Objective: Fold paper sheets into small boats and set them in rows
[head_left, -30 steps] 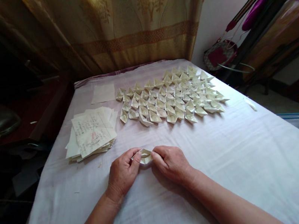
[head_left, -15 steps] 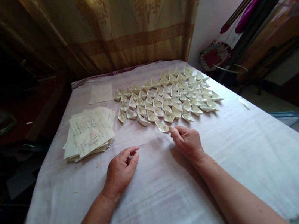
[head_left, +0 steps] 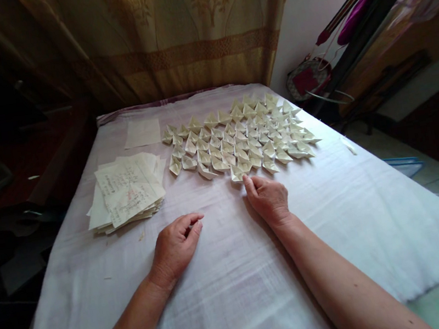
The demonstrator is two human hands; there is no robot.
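Note:
My right hand [head_left: 267,198] pinches the near edge of a folded paper boat [head_left: 237,173] between thumb and forefinger. That boat sits at the front of several rows of similar pale paper boats [head_left: 236,139], close against its neighbours. My left hand [head_left: 176,244] rests on the white cloth with its fingers loosely curved. A small gap shows between its thumb and forefinger, and nothing is seen in it. To its upper left lies a stack of paper sheets [head_left: 130,192], the top one covered in handwriting.
A single blank sheet [head_left: 142,133] lies behind the stack. The white cloth [head_left: 225,302] covers the table. Behind it hangs a gold curtain [head_left: 178,62]. Dark furniture [head_left: 46,153] stands on the left; a patterned bag [head_left: 308,79] is beyond the right edge.
My right hand has moved the paper boat forward, against the front of the rows. My left hand has stayed nearly still. The whole view has shifted slightly.

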